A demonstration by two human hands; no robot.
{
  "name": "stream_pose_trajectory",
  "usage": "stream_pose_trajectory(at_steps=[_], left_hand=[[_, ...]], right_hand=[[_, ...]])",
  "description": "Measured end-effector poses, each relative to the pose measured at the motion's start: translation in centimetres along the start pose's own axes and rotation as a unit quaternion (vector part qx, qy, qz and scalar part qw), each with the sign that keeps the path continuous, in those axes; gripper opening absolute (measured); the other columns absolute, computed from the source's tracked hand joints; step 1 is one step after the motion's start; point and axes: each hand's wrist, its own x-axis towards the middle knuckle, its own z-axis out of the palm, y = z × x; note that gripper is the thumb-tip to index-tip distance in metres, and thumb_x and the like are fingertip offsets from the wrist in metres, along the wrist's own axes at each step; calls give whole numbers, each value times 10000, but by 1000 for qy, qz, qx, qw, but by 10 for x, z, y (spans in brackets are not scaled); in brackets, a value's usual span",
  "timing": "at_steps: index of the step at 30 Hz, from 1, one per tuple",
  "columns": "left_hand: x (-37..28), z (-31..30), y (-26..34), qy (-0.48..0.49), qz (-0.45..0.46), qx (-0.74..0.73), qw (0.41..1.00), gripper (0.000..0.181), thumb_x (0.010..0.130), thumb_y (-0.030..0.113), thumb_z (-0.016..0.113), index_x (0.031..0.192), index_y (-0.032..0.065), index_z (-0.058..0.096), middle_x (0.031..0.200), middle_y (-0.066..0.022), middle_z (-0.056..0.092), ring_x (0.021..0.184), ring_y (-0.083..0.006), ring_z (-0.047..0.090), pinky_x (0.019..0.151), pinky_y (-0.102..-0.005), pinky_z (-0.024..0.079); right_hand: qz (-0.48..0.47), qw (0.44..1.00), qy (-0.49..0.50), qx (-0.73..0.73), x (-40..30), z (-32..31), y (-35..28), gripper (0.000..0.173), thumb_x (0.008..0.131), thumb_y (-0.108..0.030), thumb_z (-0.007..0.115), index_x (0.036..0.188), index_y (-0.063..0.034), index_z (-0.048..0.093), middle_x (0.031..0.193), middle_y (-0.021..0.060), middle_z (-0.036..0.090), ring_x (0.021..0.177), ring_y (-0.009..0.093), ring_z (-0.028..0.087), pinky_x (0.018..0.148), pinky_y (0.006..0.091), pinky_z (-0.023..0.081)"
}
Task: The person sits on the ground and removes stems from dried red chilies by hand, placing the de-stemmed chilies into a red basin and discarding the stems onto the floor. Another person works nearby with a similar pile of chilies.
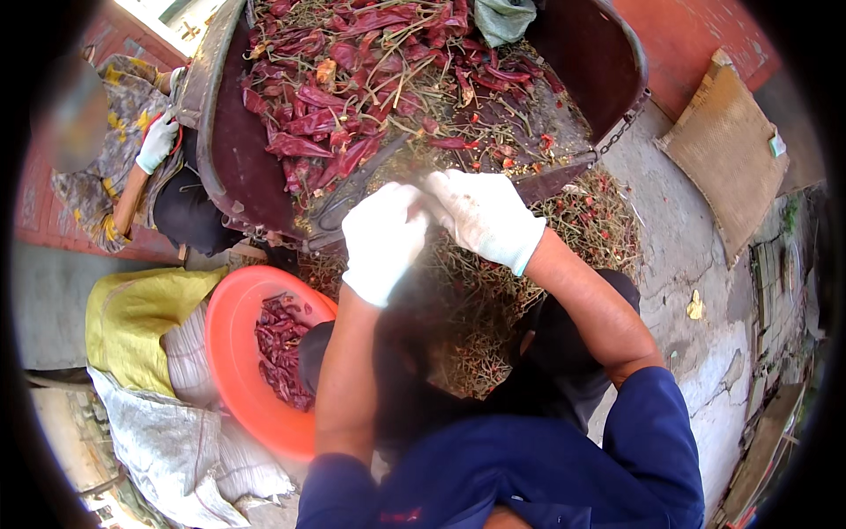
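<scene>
White knit gloves cover my left hand (386, 238) and my right hand (486, 211). The two meet fingertip to fingertip just over the near edge of a dark red metal cart bed (241, 145). Both sets of fingers are curled; whatever may be between them is hidden and blurred. Dried red chili peppers (317, 122) with long stems lie heaped in the bed, mostly on its left side. Loose stems, seeds and red scraps (509, 142) cover the floor of the bed beyond my right hand. Left of my knee, an orange plastic basin (231, 344) holds destemmed-looking dried chilies (284, 350).
A pile of discarded stems (588, 218) lies beneath the cart and between my legs. At left, another person's gloved hand (158, 142) holds red-handled scissors (178, 135). Woven sacks (158, 430) lie beside the basin. A chain (618, 135) hangs at the bed's right corner, near a brown mat (727, 145).
</scene>
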Motion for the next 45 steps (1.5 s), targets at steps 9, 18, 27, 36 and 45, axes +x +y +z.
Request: stream_pose_trajectory(at_steps=[9,18,27,36,45], left_hand=[[-6,-1,-3,-49,-5,-21,999,165,751,160,715,839,29,667,782,-143,593,736,-337,613,675,-382,491],[2,-9,10,-76,-211,-352,909,122,870,90,751,898,-11,689,792,-47,660,674,-118,593,616,-291,467],[0,-22,23,-15,-232,-571,787,211,929,161,715,1059,-2,685,806,-22,645,650,-90,585,507,-218,460],[1,-17,13,-13,-248,-638,728,313,966,135,638,1247,6,588,994,-113,700,655,-105,624,414,-190,394],[4,-22,10,17,-264,-617,741,301,978,139,640,1242,-4,615,907,-45,657,663,-99,603,435,-178,384]], right_hand=[[29,999,-25,-30,-10,9,-6,178,945,-199,645,831,-82,574,711,126,638,620,339,644,549,441,517],[216,957,51,185,1,5,-10,226,969,-245,555,868,-57,631,756,186,663,707,381,672,647,444,539],[418,817,98,386,25,-27,31,245,1034,-221,562,956,-8,653,803,64,696,648,117,647,583,299,538],[191,954,-15,-232,24,23,73,215,869,-313,738,929,-108,713,972,107,682,930,319,669,781,464,518],[257,965,51,-9,27,0,63,199,914,-278,680,941,-84,712,884,135,727,813,302,710,761,419,545]])
